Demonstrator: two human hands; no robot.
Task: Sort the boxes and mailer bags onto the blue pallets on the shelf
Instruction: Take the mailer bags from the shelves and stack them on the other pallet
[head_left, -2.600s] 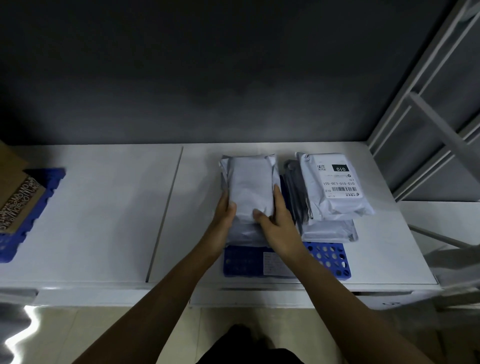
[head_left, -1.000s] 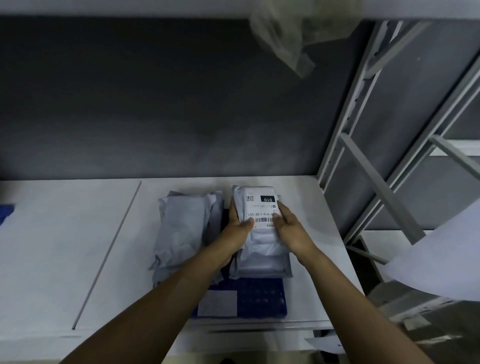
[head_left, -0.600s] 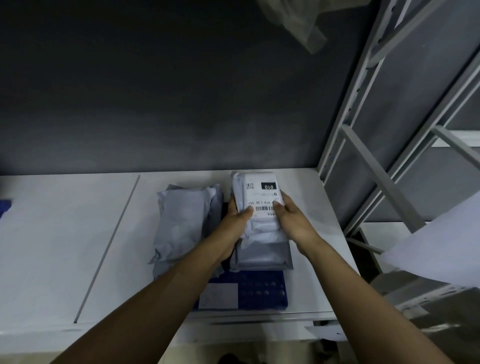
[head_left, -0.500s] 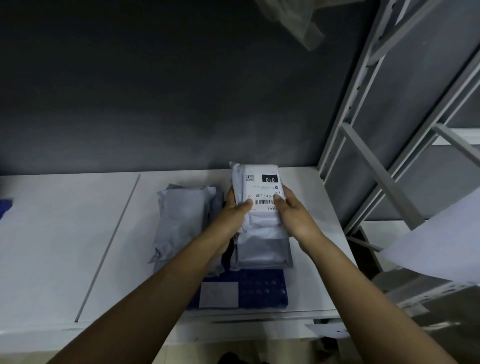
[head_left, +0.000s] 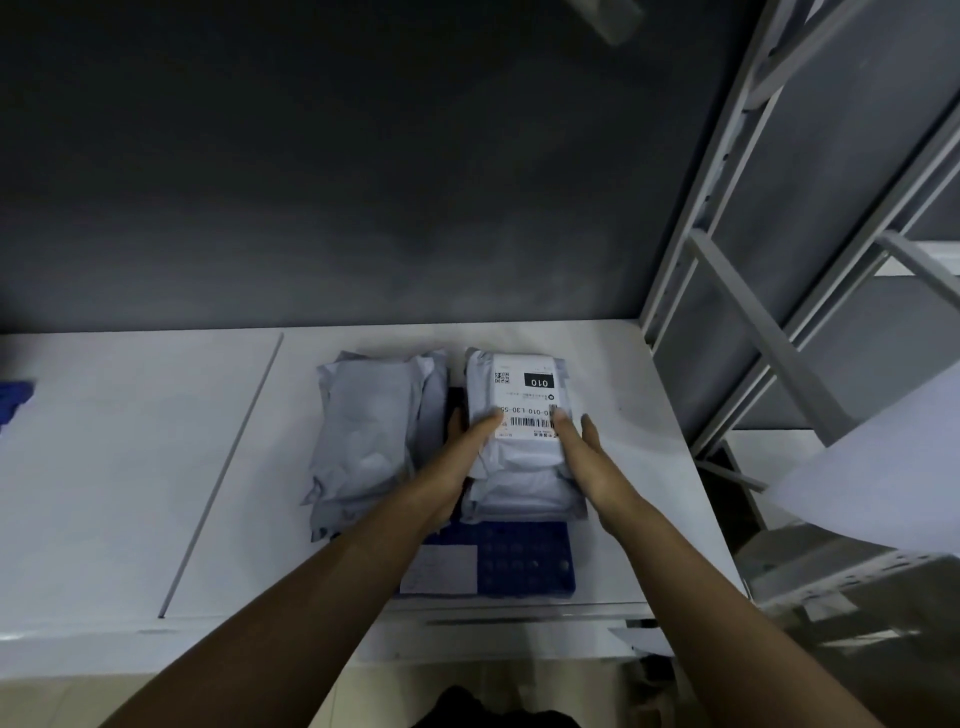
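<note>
Fingers (head_left: 457, 428) of the left hand (head_left: 451, 470) curl down the left edge of the labelled mailer bag (head_left: 519, 395), with the thumb lying on top, so the hand pinches it. Fingers (head_left: 590, 435) of the right hand (head_left: 592, 470) are straight and slightly spread just beside the bag's right edge; only the thumb touches the printed label.

Head view. Hands: two. Stacks of grey mailer bags: two, side by side and near each other. The left stack (head_left: 369, 431) is plain. The right stack (head_left: 524, 496) is topped by the labelled bag, marked "010". Bags per stack cannot be counted with certainty. Pallets: two. The near blue pallet (head_left: 524, 566) lies under both stacks, with a white paper slip (head_left: 439, 569) on its front. The second pallet (head_left: 14, 400) shows only a corner at far left.

Surface: a white shelf board (head_left: 130, 467) with one straight seam (head_left: 228, 457). Room: a dark grey wall (head_left: 363, 182) behind and grey metal uprights (head_left: 717, 218) at right, in dim light.
</note>
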